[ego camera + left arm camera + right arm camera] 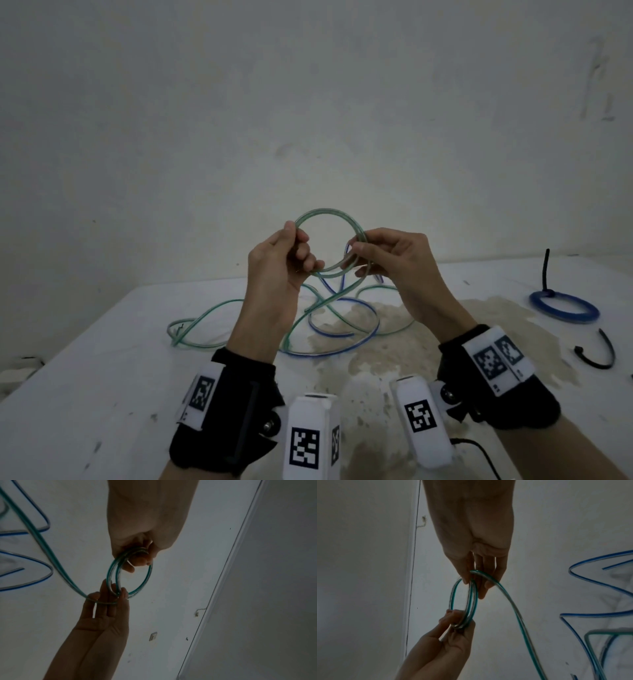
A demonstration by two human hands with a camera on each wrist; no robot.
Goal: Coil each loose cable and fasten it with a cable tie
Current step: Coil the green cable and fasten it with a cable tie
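Two wrist bands (222, 407), black with white tag blocks, sit closest in the head view at 6 o'clock, hiding part of the stained white surface (102, 359). Above them both hands are lifted clear of it, at the centre of the view. My count of the coil (330, 245) they share is two or three turns of green cable; the wrist views blur the strands together. At its 9 o'clock side the left hand (279, 265) pinches the turns, thumb against curled fingers. At its 3 o'clock side the right hand (394, 263) grasps the turns between thumb and fingers and a strand crosses its fingers (109, 597).

From the coil the green tail (298, 322) drops to the surface and runs off toward 9 o'clock, tangled with one loose blue cable (346, 329) lying directly beneath the hands. Forearms cover stretches of both, so where each ends is hard to say.

Toward 3 o'clock lies one finished blue coil (565, 306), bound by a black tie whose tail (545, 270) sticks straight up. Just nearer, at 4 o'clock, one spare black tie (597, 354) lies curved and loose. A thin black lead (479, 455) runs out of the frame at 5 o'clock. Behind everything stands a scuffed pale wall (308, 102).
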